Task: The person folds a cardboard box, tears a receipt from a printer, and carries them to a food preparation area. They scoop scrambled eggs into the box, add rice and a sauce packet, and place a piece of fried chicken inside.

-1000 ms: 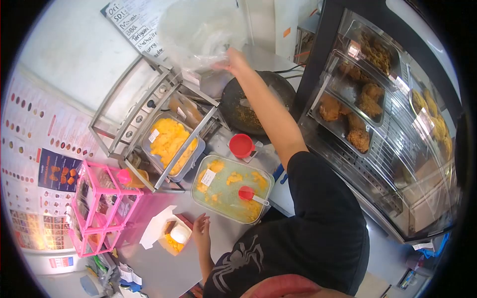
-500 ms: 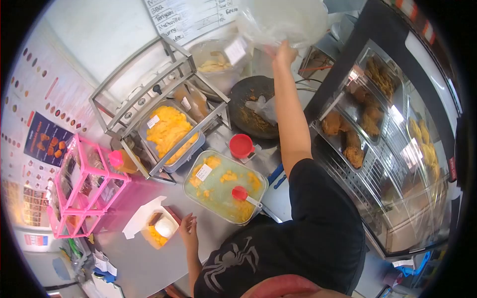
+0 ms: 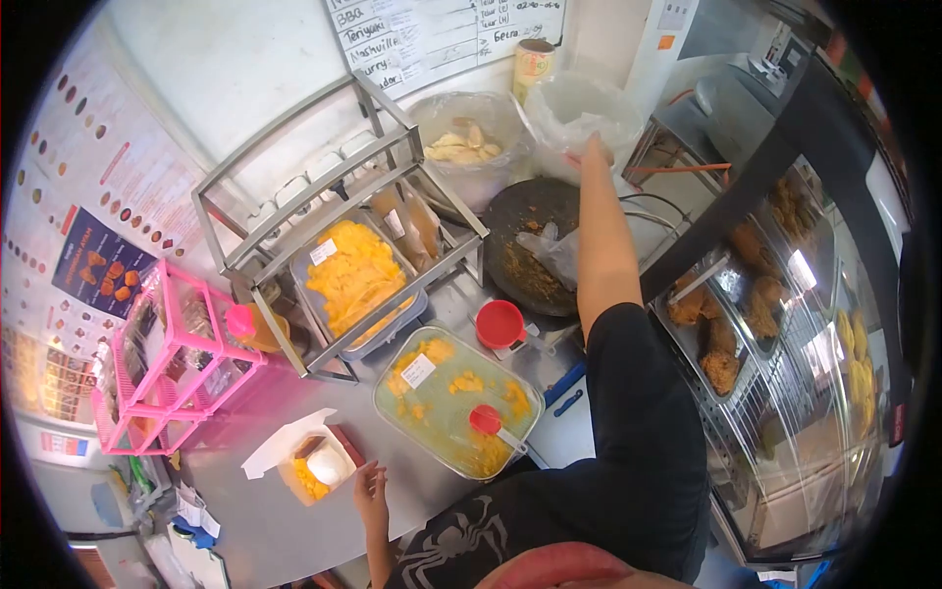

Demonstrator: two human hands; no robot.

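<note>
My left hand (image 3: pixel 371 493) is beside an open white takeaway box (image 3: pixel 318 468), its fingers loosely apart and holding nothing. The box holds a white rounded mound, yellow pieces and something brown. My right arm stretches to a white, plastic-lined tub (image 3: pixel 572 110) at the back; my right hand (image 3: pixel 595 153) is at its near side, fingers mostly hidden. Below that arm is a dark stone mortar (image 3: pixel 508 231) with brown crumbs and a clear plastic bag (image 3: pixel 555 253). A shallow tray (image 3: pixel 446 432) with yellow bits carries a red scoop (image 3: pixel 485 420).
A metal rack (image 3: pixel 358 196) holds a tray of yellow food (image 3: pixel 355 280). Nearby are a red cup (image 3: pixel 499 324), a pink basket shelf (image 3: pixel 169 377), an orange bottle with a pink cap (image 3: pixel 257 329) and a bag-lined tub (image 3: pixel 459 137). A glass display case (image 3: pixel 775 344) stands right.
The view has shifted, showing more of the back wall. My right hand has gone from the raised plastic to the near side of the tub. My left hand stays by the box.
</note>
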